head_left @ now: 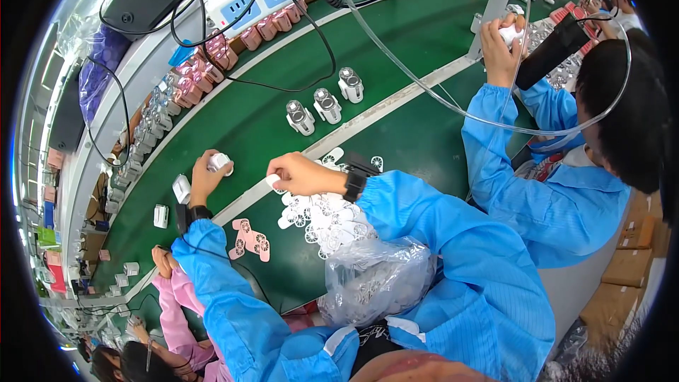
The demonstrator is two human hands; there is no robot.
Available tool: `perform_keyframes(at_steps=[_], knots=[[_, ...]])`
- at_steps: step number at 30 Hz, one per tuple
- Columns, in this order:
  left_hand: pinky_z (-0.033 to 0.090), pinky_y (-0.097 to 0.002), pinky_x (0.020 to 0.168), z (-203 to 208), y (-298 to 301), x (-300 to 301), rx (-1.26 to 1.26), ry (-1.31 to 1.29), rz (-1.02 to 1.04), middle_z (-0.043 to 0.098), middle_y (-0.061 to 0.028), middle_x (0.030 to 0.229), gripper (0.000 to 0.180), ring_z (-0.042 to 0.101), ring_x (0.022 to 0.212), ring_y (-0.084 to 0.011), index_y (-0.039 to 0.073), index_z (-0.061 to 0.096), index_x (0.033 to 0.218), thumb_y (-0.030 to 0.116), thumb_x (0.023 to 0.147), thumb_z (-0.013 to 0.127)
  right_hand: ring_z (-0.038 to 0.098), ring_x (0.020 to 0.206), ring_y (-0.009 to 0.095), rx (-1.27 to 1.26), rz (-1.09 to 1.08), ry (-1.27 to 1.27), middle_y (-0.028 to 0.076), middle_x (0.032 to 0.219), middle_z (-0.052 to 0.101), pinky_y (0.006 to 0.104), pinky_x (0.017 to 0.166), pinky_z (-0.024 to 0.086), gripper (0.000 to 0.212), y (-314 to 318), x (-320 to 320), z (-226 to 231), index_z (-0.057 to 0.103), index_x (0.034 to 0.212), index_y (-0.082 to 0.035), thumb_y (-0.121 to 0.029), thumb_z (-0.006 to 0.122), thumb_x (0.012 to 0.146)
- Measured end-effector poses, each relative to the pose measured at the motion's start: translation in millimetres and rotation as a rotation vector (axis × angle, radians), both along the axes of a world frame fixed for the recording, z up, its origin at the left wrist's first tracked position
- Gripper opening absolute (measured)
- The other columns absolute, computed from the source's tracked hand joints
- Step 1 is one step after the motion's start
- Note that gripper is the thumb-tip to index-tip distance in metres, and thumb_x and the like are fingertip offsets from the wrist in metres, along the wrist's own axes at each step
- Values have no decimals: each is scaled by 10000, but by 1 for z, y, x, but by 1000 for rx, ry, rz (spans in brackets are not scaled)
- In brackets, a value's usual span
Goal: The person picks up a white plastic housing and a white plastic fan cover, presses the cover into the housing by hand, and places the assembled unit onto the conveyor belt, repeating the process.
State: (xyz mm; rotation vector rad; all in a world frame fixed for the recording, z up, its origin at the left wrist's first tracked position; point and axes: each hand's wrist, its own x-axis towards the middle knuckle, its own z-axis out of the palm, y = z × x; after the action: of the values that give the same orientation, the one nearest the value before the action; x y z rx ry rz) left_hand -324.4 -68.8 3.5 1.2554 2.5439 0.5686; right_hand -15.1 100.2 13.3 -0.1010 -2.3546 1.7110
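Note:
On the left, over the green conveyor belt, my left hand (204, 182) is closed around a small white plastic housing (221, 163). My right hand (305, 174) pinches a small white piece (273, 181) between thumb and fingers, above the pale divider strip. Below that hand lies a heap of flat white cut-out pieces (329, 221) with round wheel-like openings. Similar pink pieces (249, 242) lie between my forearms. A clear plastic bag (380, 274) with more white pieces inside rests against my front. Two white housings, one upper (181, 189) and one lower (161, 216), stand left of my left hand.
Three white-and-grey devices (327, 106) stand on the belt ahead. Pink and silver housings line its far edge. Black cables and a clear tube (417, 78) hang across from a power strip (258, 0). A blue-sleeved co-worker (523, 148) is right; a pink-sleeved one (173, 311) is left.

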Motion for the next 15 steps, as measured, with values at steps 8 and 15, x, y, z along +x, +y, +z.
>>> perform_keyframes(at_steps=[8, 15], knots=[[416, -291, 430, 3, 21, 132, 619, -1283, 191, 734, -97, 957, 675, 676, 695, -175, 107, 648, 1033, 723, 1024, 372, 697, 813, 133, -455, -120, 175, 79, 1027, 682, 292, 714, 597, 197, 14, 51, 11, 699, 1186, 34, -5, 688, 993], [475, -300, 459, -16, 19, 231, 582, -1489, 198, 714, -84, 1050, 776, 687, 766, -170, 79, 615, 1313, 760, 1028, 376, 710, 949, 165, -462, -239, 384, 92, 1040, 691, 282, 729, 604, 224, 11, 58, -6, 718, 1206, 24, 13, 687, 984]])
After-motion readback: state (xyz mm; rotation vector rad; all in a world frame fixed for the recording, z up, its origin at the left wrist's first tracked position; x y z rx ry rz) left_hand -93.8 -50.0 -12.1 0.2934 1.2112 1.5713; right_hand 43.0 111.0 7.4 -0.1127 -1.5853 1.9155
